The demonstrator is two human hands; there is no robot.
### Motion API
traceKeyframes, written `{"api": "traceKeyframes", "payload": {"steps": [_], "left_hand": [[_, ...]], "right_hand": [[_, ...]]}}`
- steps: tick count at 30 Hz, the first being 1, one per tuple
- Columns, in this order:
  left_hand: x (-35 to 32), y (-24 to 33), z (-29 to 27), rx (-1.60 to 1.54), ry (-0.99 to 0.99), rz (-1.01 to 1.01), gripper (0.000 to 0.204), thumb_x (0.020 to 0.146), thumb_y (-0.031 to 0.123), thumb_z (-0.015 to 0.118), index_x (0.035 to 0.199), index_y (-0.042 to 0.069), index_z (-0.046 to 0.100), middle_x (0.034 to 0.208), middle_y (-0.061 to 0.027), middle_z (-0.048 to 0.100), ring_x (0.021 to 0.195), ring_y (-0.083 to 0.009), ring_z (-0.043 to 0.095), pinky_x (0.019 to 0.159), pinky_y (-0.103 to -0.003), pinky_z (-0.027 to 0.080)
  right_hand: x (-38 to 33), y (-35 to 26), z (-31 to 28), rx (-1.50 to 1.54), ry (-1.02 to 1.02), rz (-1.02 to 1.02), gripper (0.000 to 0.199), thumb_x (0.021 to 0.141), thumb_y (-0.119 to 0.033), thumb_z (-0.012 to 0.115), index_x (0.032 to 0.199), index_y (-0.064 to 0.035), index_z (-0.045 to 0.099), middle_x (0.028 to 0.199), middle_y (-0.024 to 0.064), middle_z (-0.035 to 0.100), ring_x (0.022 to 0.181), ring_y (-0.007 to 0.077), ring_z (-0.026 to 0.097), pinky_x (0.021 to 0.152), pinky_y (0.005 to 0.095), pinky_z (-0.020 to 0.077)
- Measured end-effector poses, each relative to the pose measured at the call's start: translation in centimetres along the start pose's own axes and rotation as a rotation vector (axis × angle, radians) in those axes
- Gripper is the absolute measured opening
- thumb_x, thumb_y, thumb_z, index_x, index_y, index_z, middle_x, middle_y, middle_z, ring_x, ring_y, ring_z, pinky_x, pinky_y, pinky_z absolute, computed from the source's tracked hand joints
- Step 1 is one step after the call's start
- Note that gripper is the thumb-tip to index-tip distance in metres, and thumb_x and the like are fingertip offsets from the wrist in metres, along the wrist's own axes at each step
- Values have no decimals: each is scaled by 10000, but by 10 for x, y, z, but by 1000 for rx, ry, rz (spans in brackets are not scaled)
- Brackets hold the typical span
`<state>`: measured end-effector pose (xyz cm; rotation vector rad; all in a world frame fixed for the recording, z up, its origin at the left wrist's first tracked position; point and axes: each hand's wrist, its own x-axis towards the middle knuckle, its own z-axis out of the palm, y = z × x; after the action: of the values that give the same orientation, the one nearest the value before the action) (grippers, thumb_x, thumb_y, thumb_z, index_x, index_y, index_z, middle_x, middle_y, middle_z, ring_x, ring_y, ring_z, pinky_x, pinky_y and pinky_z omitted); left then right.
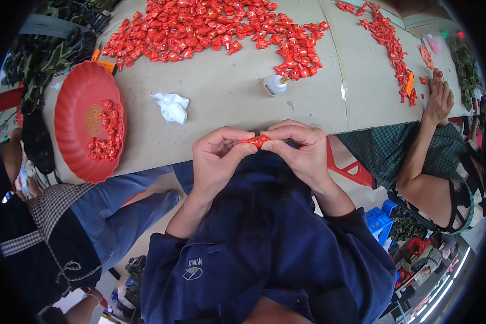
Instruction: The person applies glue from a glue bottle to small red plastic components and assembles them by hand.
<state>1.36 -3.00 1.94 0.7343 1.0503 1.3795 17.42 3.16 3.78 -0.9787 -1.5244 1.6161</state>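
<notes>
Between the fingertips of both hands is a small shiny red plastic piece point(257, 141), held in front of my body at the table's near edge. My left hand point(221, 151) pinches its left end with thumb and forefinger. The right end is gripped the same way by my right hand point(298, 148). Fingers cover much of the piece, so its exact shape cannot be made out. Beyond my hands a large heap of similar red pieces point(194, 29) spreads over the table point(221, 89). A small white bottle point(275, 85) stands at the heap's near side.
A crumpled white tissue point(171, 108) lies left of centre. Farther left, a red scalloped tray point(73, 116) holds several red pieces. At right, a co-worker's hand point(440, 97) is near a long row of red pieces point(386, 40). Another person sits at my left. A red stool point(356, 174) stands below.
</notes>
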Motion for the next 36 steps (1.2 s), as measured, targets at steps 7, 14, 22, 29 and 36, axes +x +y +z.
{"api": "traceKeyframes", "payload": {"steps": [7, 14, 22, 29, 36], "left_hand": [[0, 0, 0, -2, -7, -2, 157, 780, -43, 629, 933, -53, 594, 871, -99, 639, 796, -116, 610, 737, -225, 498], [2, 1, -2, -24, -17, -27, 171, 783, -45, 623, 950, -60, 590, 869, -108, 641, 786, -123, 618, 729, -229, 505], [3, 6, -9, -72, 18, -49, 178, 799, -22, 611, 971, -62, 586, 821, -107, 648, 735, -128, 623, 674, -216, 506], [-4, 36, -21, 89, 139, 121, 180, 798, -32, 606, 974, -64, 582, 858, -120, 645, 773, -142, 625, 720, -240, 508], [-4, 35, -31, -19, 157, 39, 188, 822, 17, 588, 997, -51, 568, 847, -133, 636, 752, -178, 625, 691, -268, 507]], "right_hand": [[0, 1, 0, 32, 5, 12, 108, 743, 5, 665, 850, 7, 668, 797, 101, 643, 705, 131, 617, 615, 221, 484], [0, -1, -1, -3, 1, 12, 117, 746, 4, 660, 863, 10, 665, 804, 99, 642, 701, 126, 613, 615, 221, 479], [6, 0, -20, -195, 218, -74, 265, 677, 8, 710, 930, 30, 634, 908, 84, 608, 698, 88, 532, 598, 198, 423], [36, -12, -8, -535, 270, -130, 541, 608, -89, 784, 1098, -24, 566, 967, 46, 578, 709, 96, 463, 578, 214, 411], [16, 2, -6, -441, 380, -333, 365, 648, -5, 729, 993, -2, 612, 891, 75, 599, 650, 130, 507, 579, 232, 438]]}}
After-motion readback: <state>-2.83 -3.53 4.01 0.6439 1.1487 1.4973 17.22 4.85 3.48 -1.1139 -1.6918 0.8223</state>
